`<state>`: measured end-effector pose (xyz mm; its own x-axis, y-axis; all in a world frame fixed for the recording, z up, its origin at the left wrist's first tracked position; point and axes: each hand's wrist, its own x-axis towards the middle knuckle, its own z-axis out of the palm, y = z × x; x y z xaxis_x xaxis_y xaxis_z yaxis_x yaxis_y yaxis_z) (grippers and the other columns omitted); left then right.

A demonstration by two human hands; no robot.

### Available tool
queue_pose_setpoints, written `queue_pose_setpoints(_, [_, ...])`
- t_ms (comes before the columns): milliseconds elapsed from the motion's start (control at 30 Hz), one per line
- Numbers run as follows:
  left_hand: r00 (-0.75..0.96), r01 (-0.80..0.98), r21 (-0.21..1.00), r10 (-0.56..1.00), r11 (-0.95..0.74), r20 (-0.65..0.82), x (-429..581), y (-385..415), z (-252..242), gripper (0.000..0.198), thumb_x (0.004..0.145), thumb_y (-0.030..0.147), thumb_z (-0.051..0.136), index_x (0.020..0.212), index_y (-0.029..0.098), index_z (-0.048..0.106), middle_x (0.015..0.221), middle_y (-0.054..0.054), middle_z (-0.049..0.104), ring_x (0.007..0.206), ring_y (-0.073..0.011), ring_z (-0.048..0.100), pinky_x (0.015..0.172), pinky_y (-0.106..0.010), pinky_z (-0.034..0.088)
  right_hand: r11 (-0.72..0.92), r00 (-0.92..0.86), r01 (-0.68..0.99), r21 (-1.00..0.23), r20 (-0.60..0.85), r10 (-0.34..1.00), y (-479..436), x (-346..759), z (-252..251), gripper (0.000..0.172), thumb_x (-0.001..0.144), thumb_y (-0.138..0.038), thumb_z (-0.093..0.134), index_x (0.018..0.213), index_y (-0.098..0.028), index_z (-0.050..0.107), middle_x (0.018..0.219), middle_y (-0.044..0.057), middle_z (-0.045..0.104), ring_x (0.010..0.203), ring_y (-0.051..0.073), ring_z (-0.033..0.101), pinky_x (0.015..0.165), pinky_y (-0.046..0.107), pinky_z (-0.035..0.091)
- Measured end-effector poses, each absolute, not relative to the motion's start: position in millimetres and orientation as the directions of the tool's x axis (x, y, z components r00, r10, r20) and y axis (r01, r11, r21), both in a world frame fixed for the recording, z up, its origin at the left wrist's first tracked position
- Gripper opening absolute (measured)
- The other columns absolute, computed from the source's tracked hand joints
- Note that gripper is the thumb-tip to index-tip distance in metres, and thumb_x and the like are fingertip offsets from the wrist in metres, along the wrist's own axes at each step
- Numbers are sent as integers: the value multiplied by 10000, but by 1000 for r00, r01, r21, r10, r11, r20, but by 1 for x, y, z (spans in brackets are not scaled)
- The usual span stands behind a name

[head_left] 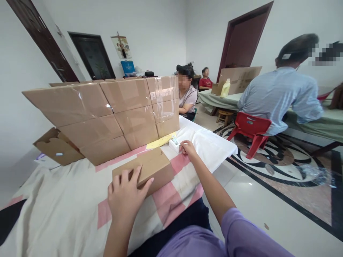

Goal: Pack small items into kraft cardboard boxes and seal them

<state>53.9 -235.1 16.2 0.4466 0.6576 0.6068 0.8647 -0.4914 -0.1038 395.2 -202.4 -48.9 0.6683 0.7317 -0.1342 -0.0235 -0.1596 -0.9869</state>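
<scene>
My left hand (125,194) rests on the near end of a flat brown cardboard box (151,167), fingers spread over its top edge. The box lies on a cloth-covered table (66,210) in front of me. My right hand (188,148) reaches forward to a small white box (174,144) on the cloth, its fingertips pinched together and touching that box's right end. A yellow strip (160,141) lies just behind the white box.
A wall of stacked taped cardboard boxes (112,114) stands across the table's far side, with an opened flat carton (55,146) at its left. One person sits beyond the boxes; another in a blue shirt sits on a red chair (250,130) at a green table (329,123).
</scene>
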Motion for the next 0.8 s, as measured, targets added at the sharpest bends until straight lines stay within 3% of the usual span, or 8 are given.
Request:
queue_pose_setpoints(200, [429, 871, -65, 689, -487, 584, 55, -236, 16, 545, 919, 607, 526, 1330, 269, 647, 1146, -113, 657, 1038, -331, 531, 860, -441, 385, -61, 718, -45, -997, -75, 692, -204, 385, -48, 111, 886, -262, 514, 982, -232, 469, 583, -77, 583, 369, 66, 393, 376, 168, 242])
queue_pose_setpoints(533, [413, 881, -87, 665, -465, 622, 55, -235, 13, 581, 922, 652, 488, 1343, 278, 631, 1142, -102, 645, 1004, -313, 521, 858, -419, 385, -151, 782, -82, -985, -158, 603, -214, 383, -62, 68, 909, -257, 549, 907, -211, 498, 547, -51, 581, 396, 83, 409, 404, 184, 297])
queue_pose_setpoints(700, [413, 882, -81, 679, -464, 607, 55, -235, 15, 590, 928, 655, 476, 1351, 274, 628, 1146, -108, 647, 996, -312, 527, 853, -419, 384, -184, 721, -132, -974, -222, 656, -213, 386, -59, 327, 990, -442, 471, 803, -182, 534, 518, 5, 587, 337, 71, 340, 362, 213, 242])
queue_pose_setpoints(800, [423, 878, -78, 688, -473, 589, 56, -236, 18, 590, 929, 649, 478, 1351, 268, 633, 1150, -112, 651, 991, -312, 531, 844, -420, 387, -158, 699, -151, -976, -218, 681, -209, 387, -59, 326, 955, -416, 538, 731, -178, 536, 513, 3, 568, 351, 58, 323, 358, 201, 222])
